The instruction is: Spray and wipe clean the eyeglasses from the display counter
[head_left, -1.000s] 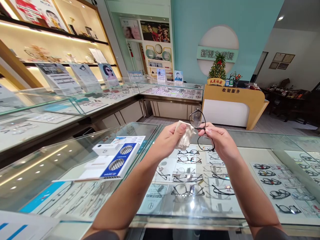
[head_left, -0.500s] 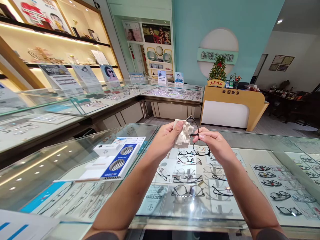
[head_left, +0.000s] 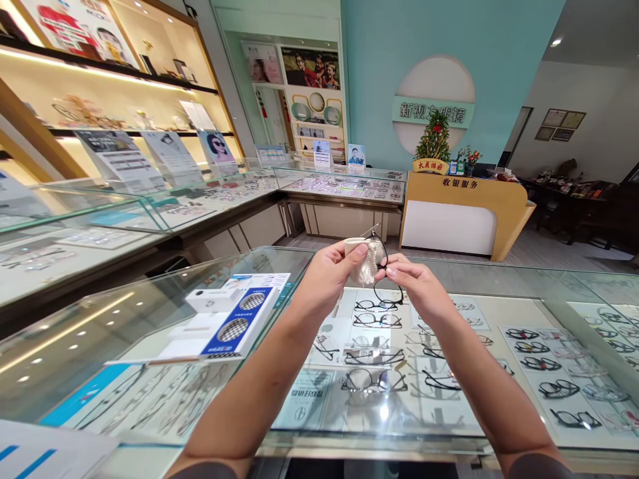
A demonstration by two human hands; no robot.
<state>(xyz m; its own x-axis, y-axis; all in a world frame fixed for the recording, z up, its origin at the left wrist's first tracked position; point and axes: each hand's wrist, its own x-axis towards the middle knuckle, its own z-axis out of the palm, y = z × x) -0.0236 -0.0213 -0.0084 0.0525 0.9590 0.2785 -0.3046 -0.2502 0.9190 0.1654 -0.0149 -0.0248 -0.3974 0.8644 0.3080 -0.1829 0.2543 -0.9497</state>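
My left hand [head_left: 327, 276] pinches a small white cleaning cloth [head_left: 366, 263] around one lens of a thin black pair of glasses [head_left: 388, 287]. My right hand [head_left: 417, 287] grips the frame of the glasses near the bridge, fingers closed. Both hands are held above the glass display counter [head_left: 279, 279], at its middle. The upper lens is mostly hidden by the cloth; the lower rim hangs below my right fingers.
Under the counter glass lie rows of several glasses [head_left: 374, 379]. A blue and white boxed display [head_left: 234, 319] rests on the counter to the left. More glass cases [head_left: 344, 186] and a yellow cashier desk [head_left: 464, 209] stand behind.
The glasses have turned and dropped lower between my hands. The cloth now wraps the upper lens, which showed bare one second ago. Both hands shifted slightly left.
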